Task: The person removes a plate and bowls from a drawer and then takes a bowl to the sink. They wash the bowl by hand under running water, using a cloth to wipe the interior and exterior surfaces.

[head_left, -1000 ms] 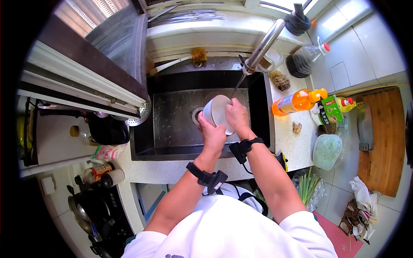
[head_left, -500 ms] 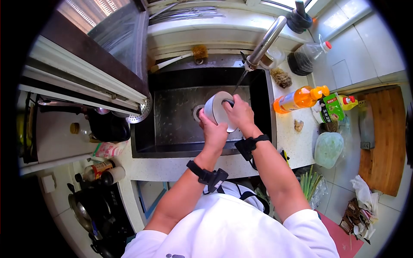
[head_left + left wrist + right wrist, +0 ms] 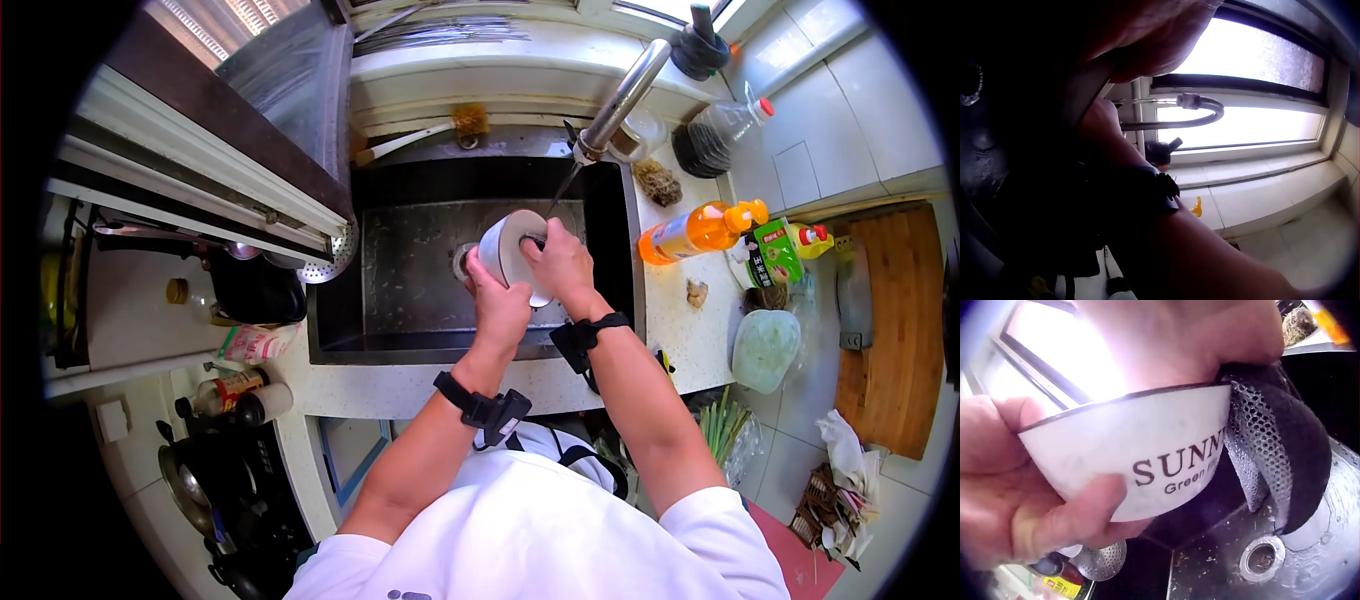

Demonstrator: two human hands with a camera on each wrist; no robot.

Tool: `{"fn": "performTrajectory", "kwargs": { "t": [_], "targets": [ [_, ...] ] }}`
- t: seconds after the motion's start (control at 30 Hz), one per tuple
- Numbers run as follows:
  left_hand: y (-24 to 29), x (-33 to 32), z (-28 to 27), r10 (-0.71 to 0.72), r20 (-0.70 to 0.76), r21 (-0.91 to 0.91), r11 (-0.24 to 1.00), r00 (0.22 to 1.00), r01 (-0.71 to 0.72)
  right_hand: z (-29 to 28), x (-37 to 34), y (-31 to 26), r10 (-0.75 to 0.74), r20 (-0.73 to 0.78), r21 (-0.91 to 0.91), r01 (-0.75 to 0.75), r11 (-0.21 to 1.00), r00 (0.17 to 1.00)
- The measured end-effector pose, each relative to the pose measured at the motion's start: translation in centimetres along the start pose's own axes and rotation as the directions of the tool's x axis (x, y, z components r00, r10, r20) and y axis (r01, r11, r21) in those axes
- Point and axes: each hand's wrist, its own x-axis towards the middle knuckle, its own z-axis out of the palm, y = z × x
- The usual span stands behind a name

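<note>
Over the sink (image 3: pixel 410 290), my left hand (image 3: pixel 500 312) grips a white bowl (image 3: pixel 492 255) with a dark rim, tilted on its side with its opening toward my right hand. In the right wrist view, dark lettering reading SUNN runs along the bowl's wall, and the left fingers curl under it. My right hand (image 3: pixel 562 268) reaches over the rim and holds a dark mesh cloth (image 3: pixel 1300 456) against the bowl, part of it hanging outside. The left wrist view is mostly dark, with the bowl in shadow.
A metal faucet (image 3: pixel 625 95) leans over the sink's back right, a thin stream falling from it. A brush (image 3: pixel 415 138) lies behind the basin. On the right counter are an orange bottle (image 3: pixel 690 232) and a brown scrubber (image 3: pixel 657 183). A window frame (image 3: pixel 250 195) juts in at left.
My right hand has moved slightly up and right, and dark cloth now shows at its fingers inside the bowl. The bowl has turned a little; the left hand keeps its grip.
</note>
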Motion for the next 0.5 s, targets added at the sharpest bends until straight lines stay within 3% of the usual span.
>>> {"fn": "performTrajectory", "kwargs": {
  "t": [0.27,0.4,0.5],
  "targets": [
    [0.7,-0.3,0.2,-0.106,0.062,-0.112,0.987,0.992,0.112,0.5,0.4,0.8,0.015,-0.024,-0.039,-0.016,0.999,1.000],
    [0.3,-0.2,0.6,-0.027,0.040,0.016,1.000,0.999,0.026,0.2,0.3,1.0,0.006,-0.010,0.006,-0.006,1.000,1.000],
    [1.0,-0.2,0.5,-0.029,0.065,0.006,1.000,0.997,0.028,-0.5,0.1,0.6,0.032,-0.019,0.027,-0.031,0.999,0.999]
  ]
}}
